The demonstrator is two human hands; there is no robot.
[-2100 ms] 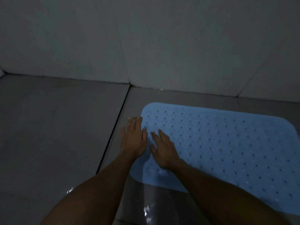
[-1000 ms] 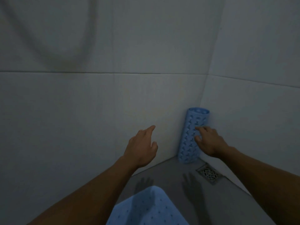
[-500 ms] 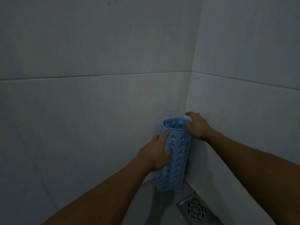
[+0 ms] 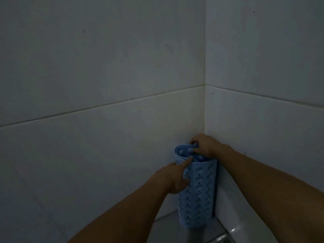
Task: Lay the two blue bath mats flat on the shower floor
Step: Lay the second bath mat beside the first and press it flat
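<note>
A rolled blue bath mat point(image 4: 198, 193) with suction cups and holes stands upright in the corner of the shower, its lower end on the floor. My right hand point(image 4: 204, 145) grips the top rim of the roll, fingers curled over the edge. Against the roll's left side lies my left hand point(image 4: 172, 179), its index finger stretched up to the top rim and the other fingers curled round the side. The other blue mat is out of view.
Pale tiled walls point(image 4: 105, 137) meet in the corner right behind the roll. A strip of grey floor point(image 4: 166, 228) shows below, and the edge of a metal floor drain point(image 4: 222, 238) lies at the bottom right.
I turned from the flat mat to the corner and both hands reached the rolled mat. Since half a second ago my right hand's fingers have curled over the top rim.
</note>
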